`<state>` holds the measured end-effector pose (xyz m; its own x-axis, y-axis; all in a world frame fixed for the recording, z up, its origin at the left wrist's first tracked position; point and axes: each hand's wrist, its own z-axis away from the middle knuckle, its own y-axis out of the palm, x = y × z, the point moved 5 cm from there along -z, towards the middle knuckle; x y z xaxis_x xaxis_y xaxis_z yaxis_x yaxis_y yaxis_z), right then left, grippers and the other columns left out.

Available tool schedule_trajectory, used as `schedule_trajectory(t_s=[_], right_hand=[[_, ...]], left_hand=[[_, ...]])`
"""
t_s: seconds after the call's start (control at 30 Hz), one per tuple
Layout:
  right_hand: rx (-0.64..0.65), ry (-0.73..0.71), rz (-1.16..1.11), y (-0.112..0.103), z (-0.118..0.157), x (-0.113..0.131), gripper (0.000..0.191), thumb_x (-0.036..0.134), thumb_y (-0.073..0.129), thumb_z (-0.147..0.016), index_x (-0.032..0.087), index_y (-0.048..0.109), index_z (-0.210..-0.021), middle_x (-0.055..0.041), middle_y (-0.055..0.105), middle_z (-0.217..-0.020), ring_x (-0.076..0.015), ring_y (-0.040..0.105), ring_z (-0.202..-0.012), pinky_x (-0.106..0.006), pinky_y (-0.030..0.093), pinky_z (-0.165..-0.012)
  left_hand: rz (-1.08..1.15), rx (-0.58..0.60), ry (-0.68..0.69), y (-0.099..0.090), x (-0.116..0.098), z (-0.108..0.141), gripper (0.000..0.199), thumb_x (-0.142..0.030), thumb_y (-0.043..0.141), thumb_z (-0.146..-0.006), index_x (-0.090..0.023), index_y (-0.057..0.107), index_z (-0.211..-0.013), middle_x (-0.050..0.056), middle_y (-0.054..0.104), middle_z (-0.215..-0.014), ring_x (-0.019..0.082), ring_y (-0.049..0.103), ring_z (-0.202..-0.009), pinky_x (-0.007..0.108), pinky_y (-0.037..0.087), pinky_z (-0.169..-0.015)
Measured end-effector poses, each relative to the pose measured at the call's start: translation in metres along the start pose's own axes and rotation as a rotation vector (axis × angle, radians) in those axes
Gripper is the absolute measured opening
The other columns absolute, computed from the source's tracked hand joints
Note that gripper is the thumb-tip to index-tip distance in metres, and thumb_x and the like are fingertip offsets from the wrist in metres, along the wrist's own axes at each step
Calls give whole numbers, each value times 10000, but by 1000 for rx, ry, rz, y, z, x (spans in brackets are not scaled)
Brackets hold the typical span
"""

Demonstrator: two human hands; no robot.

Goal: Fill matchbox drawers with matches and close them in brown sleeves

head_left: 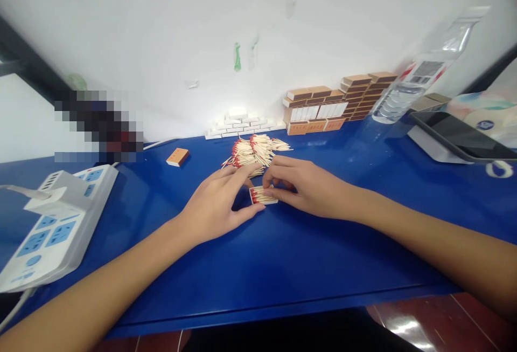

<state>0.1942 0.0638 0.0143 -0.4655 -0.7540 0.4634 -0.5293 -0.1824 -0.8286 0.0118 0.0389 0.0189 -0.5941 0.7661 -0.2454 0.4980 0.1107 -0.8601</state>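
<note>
A small white matchbox tray (268,201) lies on the blue table between my hands, filled with red-tipped matches (258,195). My left hand (220,198) steadies the tray's left end, thumb at its near edge and a finger at its far edge. Over the right end, my right hand (297,185) has thumb and fingers closed on the matches in the tray, its fingertips partly hiding them. Just beyond the hands is a loose heap of matches (258,150), heads pointing mostly left. An orange matchbox (178,157) lies apart, left of the heap.
White trays (238,123) are stacked along the wall, beside stacked matchboxes (323,109). At the right stand a clear plastic bottle (424,71) and a phone (464,133) resting on a white object. A power strip (95,201) with a plugged-in adapter occupies the table's left side.
</note>
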Motion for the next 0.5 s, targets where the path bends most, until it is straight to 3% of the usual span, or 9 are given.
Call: schedule_trajectory(t_s=[0.5], right_hand=[[72,38,15,8,-1,-3,145,252,525,-1075,196,596,-962,-68,651,-1054,-178,602,-831,-312,449,-717]], left_hand=[[26,36,-27,2,1,1,700,-370,796,-924,-240,436,-1510,47,777,-1132,274,709,-1108,486,565,-1032]])
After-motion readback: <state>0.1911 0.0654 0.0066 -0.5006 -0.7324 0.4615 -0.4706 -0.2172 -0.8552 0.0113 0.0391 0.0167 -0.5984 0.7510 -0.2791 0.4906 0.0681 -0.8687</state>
